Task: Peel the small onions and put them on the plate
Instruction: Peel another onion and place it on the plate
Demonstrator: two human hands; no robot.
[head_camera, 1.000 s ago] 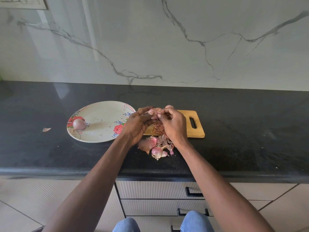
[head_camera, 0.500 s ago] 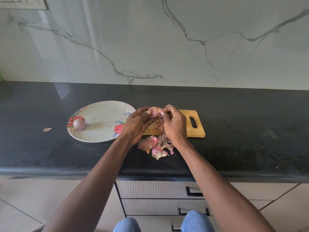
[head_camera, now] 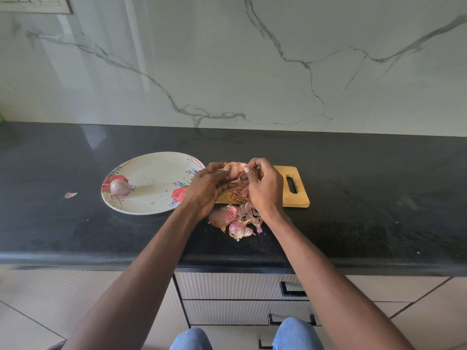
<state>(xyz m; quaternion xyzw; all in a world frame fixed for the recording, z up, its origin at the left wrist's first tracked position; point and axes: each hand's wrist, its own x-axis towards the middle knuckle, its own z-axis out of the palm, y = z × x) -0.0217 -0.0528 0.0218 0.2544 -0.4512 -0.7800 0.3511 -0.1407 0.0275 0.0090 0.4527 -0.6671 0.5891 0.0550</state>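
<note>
Pink onion (head_camera: 233, 170) pinched between both hands, wooden board (head_camera: 299, 195)

Wooden board (head_camera: 283, 195), glossy speckled stone counter (head_camera: 366, 198)

Soft daylight, sharp centre, bowed edges.

Even, diffuse light fills the kitchen, brightest on the marble backsplash (head_camera: 252, 59) above the black countertop (head_camera: 353, 198). A pale vertical streak of glare runs down the glossy wall above the plate (head_camera: 156, 157) and carries on as a faint sheen on the countertop just behind it. Shadows stay soft: a weak one lies on the plate beside the peeled onion (head_camera: 118, 186), a darker one under the countertop's front lip. Focus is crisp around the plate; the wide lens curves the countertop's edges toward both sides, and the frame's corners smear slightly.
</note>
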